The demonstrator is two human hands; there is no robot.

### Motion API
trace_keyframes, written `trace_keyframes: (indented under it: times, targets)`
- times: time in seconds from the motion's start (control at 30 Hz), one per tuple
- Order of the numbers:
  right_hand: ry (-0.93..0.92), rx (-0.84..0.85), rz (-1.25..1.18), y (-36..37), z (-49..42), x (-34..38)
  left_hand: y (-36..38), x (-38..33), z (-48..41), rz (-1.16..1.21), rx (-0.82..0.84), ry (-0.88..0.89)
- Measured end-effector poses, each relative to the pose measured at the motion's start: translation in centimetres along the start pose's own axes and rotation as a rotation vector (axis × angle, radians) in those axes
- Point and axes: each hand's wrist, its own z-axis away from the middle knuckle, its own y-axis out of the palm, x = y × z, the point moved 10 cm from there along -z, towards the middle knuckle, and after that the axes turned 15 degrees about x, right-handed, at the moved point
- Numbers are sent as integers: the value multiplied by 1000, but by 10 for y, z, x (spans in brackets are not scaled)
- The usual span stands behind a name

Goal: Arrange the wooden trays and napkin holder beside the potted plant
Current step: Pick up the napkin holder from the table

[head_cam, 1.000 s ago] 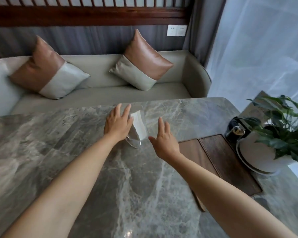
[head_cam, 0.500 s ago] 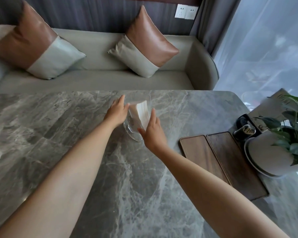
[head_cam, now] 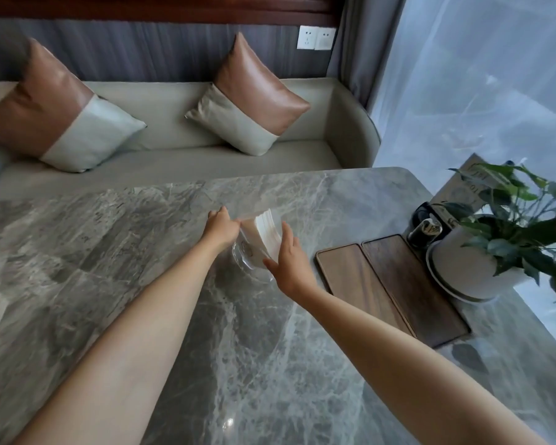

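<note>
A clear napkin holder (head_cam: 254,252) with a stack of white napkins stands near the middle of the marble table (head_cam: 109,252). My left hand (head_cam: 221,228) presses its left side and my right hand (head_cam: 289,258) presses its right side, so both hands clasp it. Two flat wooden trays lie side by side to the right: a lighter one (head_cam: 353,277) and a darker one (head_cam: 411,284). The darker tray lies right next to the potted plant (head_cam: 475,268) in its white pot at the table's right edge.
A small dark object with a shiny top (head_cam: 426,231) stands behind the trays, next to the pot. A grey sofa (head_cam: 174,155) with two brown-and-grey cushions runs along the table's far edge. A sheer curtain (head_cam: 479,75) hangs at the right.
My right hand came in from the right and closed onto the holder's side. My left hand stayed on the holder's left side. The camera view shifted and tilted further down.
</note>
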Motion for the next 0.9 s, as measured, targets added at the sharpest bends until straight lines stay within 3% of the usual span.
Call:
trace_keyframes:
  times: [0.43,0.9]
  targets:
    - [2,-141,-6,-85,128,-69,81,-98,91,-54,97,197]
    - [197,-329,-70,-167,285,-237,285,-230,148,-218,346,336]
